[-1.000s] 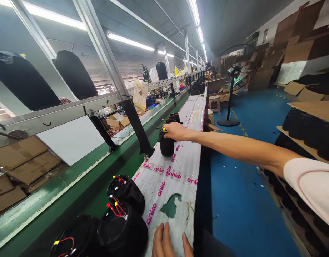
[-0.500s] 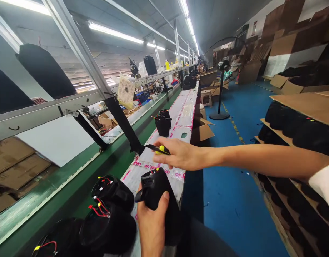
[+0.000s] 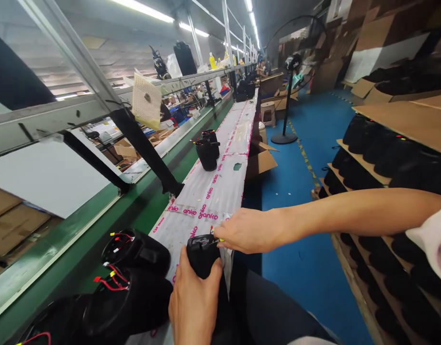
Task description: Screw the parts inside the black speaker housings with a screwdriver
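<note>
My left hand (image 3: 197, 294) is wrapped around a black bag-like housing (image 3: 203, 261), thumb on its right side and fingers on its left. The housing stands tilted at the near end of the bench, its open-looking top facing up. My right hand (image 3: 243, 231) is closed at the right edge of that top, around a black-and-yellow hand tool (image 3: 221, 240) that its fingers mostly hide; the exact kind does not show. A small red wire tip sticks up by the fingers. Left of my left hand, several similar black housings (image 3: 139, 254) with red wires and yellow connectors stand close together.
Two more black housings (image 3: 207, 154) stand farther along the bench (image 3: 206, 191), wrapped in printed white film. A green conveyor belt (image 3: 141, 211) runs alongside at left. A black-wrapped post (image 3: 144, 151) rises between. Stacked layered goods (image 3: 371, 158) and a floor fan (image 3: 288, 105) are on the right.
My right hand has come down from above the bench to the top of the housing, bringing the tool there. My left hand keeps its hold. The view has shifted slightly.
</note>
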The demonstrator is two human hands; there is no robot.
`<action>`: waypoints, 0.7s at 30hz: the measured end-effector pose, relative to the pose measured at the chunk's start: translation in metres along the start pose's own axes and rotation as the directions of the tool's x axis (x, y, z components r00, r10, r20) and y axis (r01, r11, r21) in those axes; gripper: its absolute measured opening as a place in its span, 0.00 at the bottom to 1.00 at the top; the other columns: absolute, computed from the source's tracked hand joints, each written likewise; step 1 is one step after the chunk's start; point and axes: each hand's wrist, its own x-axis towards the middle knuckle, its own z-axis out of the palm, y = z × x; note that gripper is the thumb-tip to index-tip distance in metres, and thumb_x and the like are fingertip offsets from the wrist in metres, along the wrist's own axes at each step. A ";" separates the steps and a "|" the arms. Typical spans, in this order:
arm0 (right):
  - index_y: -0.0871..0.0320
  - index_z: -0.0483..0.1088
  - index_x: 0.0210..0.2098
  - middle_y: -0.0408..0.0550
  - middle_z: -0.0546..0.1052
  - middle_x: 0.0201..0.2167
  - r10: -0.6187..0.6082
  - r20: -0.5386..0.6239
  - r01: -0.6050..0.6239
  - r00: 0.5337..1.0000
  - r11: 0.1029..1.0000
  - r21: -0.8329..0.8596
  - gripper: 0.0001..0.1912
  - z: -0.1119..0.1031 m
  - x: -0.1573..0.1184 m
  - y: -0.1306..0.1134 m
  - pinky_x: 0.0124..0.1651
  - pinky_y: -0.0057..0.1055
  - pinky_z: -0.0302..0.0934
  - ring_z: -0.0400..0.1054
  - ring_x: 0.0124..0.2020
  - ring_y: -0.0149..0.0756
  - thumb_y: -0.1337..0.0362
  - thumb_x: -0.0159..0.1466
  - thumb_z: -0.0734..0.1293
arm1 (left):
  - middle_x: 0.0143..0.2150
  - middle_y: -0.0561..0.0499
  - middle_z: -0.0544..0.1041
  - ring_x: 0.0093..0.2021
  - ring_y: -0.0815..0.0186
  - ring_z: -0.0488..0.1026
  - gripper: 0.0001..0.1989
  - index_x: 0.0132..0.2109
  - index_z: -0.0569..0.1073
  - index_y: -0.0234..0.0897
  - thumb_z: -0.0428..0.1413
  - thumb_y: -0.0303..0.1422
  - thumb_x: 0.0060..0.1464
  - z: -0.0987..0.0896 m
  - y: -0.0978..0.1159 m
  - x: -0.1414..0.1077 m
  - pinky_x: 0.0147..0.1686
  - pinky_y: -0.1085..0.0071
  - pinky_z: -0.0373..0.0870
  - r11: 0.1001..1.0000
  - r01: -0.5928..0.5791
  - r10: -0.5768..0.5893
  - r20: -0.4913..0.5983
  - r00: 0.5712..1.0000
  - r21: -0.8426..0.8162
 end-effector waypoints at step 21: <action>0.61 0.66 0.46 0.49 0.79 0.30 0.117 0.079 -0.131 0.990 0.970 0.205 0.14 0.032 0.004 0.010 0.23 0.35 0.44 0.75 0.29 0.41 0.57 0.75 0.56 | 0.51 0.34 0.79 0.49 0.38 0.77 0.41 0.68 0.60 0.40 0.45 0.59 0.55 -0.006 0.019 0.027 0.44 0.54 0.68 0.952 0.047 -0.120 0.228 0.966 0.302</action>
